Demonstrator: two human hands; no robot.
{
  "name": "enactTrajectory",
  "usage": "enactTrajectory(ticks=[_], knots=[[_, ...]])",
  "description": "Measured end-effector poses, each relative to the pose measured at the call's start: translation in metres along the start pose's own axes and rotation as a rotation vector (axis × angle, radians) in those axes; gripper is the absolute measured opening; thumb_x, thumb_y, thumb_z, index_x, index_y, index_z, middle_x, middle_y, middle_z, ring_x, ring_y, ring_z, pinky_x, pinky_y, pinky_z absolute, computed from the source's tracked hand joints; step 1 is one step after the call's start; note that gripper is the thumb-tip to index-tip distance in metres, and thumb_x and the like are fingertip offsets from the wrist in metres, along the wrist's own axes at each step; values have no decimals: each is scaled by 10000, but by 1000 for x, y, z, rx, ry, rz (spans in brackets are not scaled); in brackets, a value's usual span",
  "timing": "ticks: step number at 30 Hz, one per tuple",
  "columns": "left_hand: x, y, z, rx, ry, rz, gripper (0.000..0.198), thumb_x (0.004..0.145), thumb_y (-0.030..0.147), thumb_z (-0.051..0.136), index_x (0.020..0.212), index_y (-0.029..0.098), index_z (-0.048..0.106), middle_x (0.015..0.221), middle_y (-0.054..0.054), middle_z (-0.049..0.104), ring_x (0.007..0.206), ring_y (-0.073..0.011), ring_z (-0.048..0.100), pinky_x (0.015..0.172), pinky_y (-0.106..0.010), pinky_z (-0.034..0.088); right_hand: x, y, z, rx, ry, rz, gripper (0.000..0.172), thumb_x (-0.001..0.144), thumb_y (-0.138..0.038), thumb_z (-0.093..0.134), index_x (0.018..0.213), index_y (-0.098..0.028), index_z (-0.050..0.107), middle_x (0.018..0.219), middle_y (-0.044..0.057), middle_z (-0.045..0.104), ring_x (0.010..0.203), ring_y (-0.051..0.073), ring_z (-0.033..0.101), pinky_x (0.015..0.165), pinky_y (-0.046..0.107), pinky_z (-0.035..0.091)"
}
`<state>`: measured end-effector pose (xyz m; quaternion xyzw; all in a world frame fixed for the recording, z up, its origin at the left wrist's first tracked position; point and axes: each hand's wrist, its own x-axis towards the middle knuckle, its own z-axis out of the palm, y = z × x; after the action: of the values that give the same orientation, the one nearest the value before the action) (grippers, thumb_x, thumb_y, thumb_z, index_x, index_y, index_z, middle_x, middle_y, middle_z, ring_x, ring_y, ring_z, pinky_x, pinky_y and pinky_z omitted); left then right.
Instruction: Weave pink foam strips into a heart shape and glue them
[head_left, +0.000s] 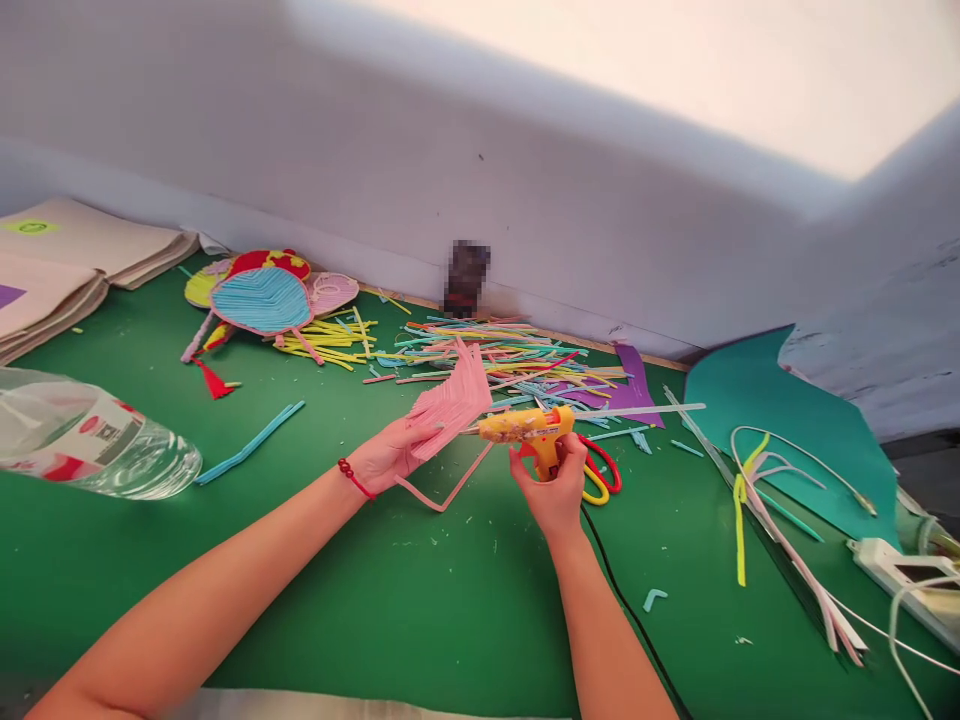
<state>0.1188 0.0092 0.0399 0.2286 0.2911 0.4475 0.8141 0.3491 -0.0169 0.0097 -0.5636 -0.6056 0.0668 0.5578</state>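
My left hand (394, 452) is closed on a pink pipe-cleaner panel (454, 400), made of many strips laid side by side in a V pattern, held up off the table. In my right hand (551, 485) is a yellow hot glue gun (525, 428), its nozzle at the lower right edge of the panel; whether it touches I cannot tell. A clear glue stick (637, 410) sticks out of the gun's back. Below the panel lies a bent pink pipe cleaner (442, 505). Scissors with red and yellow handles (607, 475) rest just behind my right hand.
Colourful pipe cleaners (510, 345) are heaped by the wall. Finished fans (261, 298) lie back left, a water bottle (97, 435) at left. A teal sheet (795, 430), loose strips (806, 570) and a power strip (907, 580) are at right. The gun's black cord (626, 605) runs toward me.
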Motion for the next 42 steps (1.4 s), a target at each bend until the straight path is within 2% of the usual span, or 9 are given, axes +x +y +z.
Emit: enactTrajectory(ticks=[4,8,12,17,23,29,35,40,42], knots=[[-1,-1,1,-7,-23,21,411,686,132,784,1086,145,690,879,-30,747,682,-89,651,667,-178,497,-5,-5,2,-107,-69,-181,443,724,-408,701,1015,-212,431,835,4,533,546,88,496,435,203,407],[-2,-1,5,-13,-72,37,369,704,153,772,1065,131,698,930,-55,750,834,-140,673,793,-224,493,-7,-9,3,-124,-121,-247,406,756,-375,678,1028,-222,419,821,0,523,571,101,521,449,204,423],[-1,-1,5,-3,-95,57,364,703,170,770,1059,136,703,1006,-64,745,909,-168,669,833,-250,489,-9,-10,3,-81,-130,-254,395,775,-369,666,1041,-235,408,835,4,506,641,123,556,465,209,441],[0,-2,5,26,-75,63,361,718,162,747,1075,150,700,1073,-71,731,957,-180,664,846,-255,488,-8,-10,3,-81,-122,-265,386,781,-345,671,1040,-239,406,814,-15,490,607,108,533,459,202,434],[-2,-1,6,48,-62,73,505,723,186,746,1214,157,629,1146,-87,704,865,-144,677,782,-221,504,-7,-8,1,-93,-136,-277,372,793,-338,657,1040,-234,398,820,-15,489,561,85,487,429,184,388],[-4,1,8,45,-52,69,575,719,168,750,1272,179,592,1063,-71,731,799,-133,676,754,-218,503,-7,-7,1,-76,-146,-217,387,782,-357,668,1037,-243,400,818,-26,503,516,69,443,415,185,362],[-3,0,4,8,-23,33,466,713,151,766,1165,148,653,846,-32,744,670,-86,634,601,-164,459,-6,-8,-1,-78,-123,-214,380,772,-357,671,1022,-248,407,806,-23,500,517,76,453,422,195,360],[-3,1,4,12,-12,35,440,707,151,767,1136,159,670,912,-40,739,695,-92,628,610,-185,463,-4,-8,-1,-65,-108,-251,384,774,-315,677,1027,-250,395,828,-21,488,524,69,451,418,184,360],[-4,2,5,11,-2,32,416,704,151,770,1110,156,678,866,-33,735,643,-80,609,582,-183,450,-4,-7,-1,-57,-100,-239,384,774,-322,678,1020,-252,391,841,-18,494,535,71,464,422,186,374]])
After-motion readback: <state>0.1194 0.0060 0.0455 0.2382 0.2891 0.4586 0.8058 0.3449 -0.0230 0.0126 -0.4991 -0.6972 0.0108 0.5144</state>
